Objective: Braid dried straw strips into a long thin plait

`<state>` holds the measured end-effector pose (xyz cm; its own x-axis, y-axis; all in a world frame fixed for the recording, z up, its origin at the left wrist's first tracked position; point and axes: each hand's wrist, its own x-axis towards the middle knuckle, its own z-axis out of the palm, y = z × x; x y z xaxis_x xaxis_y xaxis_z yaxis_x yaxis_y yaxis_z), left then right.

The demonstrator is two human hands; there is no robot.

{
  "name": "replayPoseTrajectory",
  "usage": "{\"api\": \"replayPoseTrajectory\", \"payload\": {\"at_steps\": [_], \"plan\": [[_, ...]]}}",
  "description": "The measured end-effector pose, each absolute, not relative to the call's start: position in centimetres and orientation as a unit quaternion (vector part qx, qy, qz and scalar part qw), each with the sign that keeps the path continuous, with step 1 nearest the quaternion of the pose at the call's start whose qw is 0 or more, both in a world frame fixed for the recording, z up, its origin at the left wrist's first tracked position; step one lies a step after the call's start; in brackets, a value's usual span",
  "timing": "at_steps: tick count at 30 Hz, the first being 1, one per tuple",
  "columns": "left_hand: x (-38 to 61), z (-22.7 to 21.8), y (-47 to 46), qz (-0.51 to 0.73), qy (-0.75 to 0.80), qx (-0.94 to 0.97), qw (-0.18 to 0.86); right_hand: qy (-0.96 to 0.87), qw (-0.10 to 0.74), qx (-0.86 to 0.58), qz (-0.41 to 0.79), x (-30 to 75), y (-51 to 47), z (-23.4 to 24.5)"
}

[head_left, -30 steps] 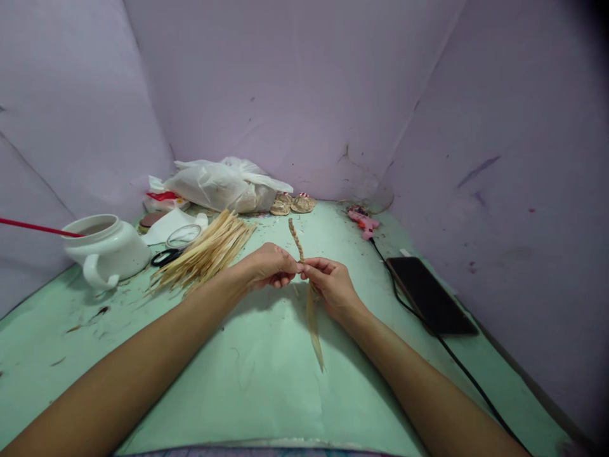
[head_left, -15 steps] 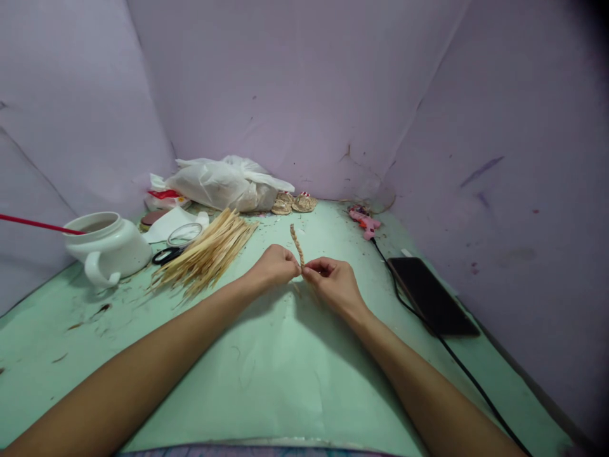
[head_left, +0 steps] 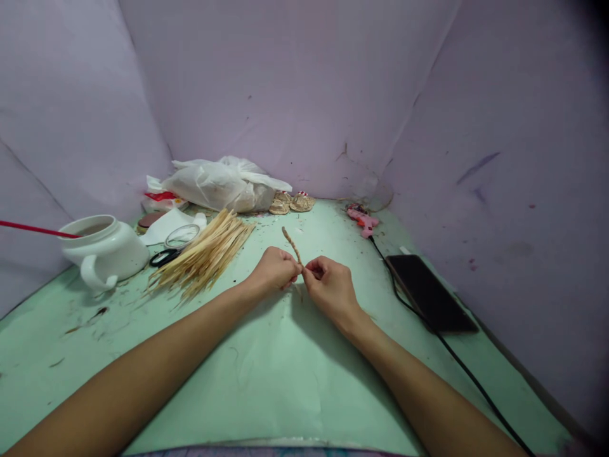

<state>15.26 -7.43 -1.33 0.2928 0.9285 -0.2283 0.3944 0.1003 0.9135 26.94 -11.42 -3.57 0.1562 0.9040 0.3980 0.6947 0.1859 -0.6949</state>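
Note:
Between my two hands, over the middle of the table, a short braided straw cord (head_left: 292, 244) sticks up, leaning to the left. My left hand (head_left: 277, 268) is closed, its fingertips pinching the cord's lower end. My right hand (head_left: 330, 282) pinches the same spot from the other side, thumb and forefinger together. Thin loose ends hang below the fingers, partly hidden. To the left of my hands lies a bundle of dry straw strips (head_left: 204, 254), with black-handled scissors (head_left: 164, 257) partly under it.
A white pot (head_left: 107, 251) holding a red stick stands at left. Behind are a white plastic bag (head_left: 223, 184) and small woven pieces (head_left: 301, 202). At right lie a pink glue gun (head_left: 364, 221), its black cord (head_left: 447, 349) and a dark tablet (head_left: 431, 295).
The braided cord's top has tilted further to the left. Both hands stay pinched together in nearly the same place, and the view has shifted slightly.

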Motion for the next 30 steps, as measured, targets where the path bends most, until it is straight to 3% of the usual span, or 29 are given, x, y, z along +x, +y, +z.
{"api": "replayPoseTrajectory", "payload": {"at_steps": [6, 19, 21, 25, 30], "plan": [[15.6, -2.1, -7.6, 0.327, 0.568, 0.65, 0.385, -0.602, 0.452, -0.628, 0.196, 26.3, -11.8, -3.6], [15.9, -3.8, -7.1, 0.379, 0.59, 0.594, 0.394, -0.768, 0.348, -0.532, 0.082, 25.7, -13.3, -3.1], [15.8, -3.5, -7.1, 0.367, 0.594, 0.598, 0.394, -0.754, 0.363, -0.535, 0.114, 26.2, -13.2, -2.6], [15.6, -2.6, -7.2, 0.369, 0.591, 0.601, 0.393, -0.622, 0.489, -0.581, 0.188, 27.4, -12.0, -2.0], [15.7, -1.7, -8.0, 0.372, 0.563, 0.627, 0.39, -0.508, 0.508, -0.521, 0.462, 27.1, -10.8, -2.9]]}}
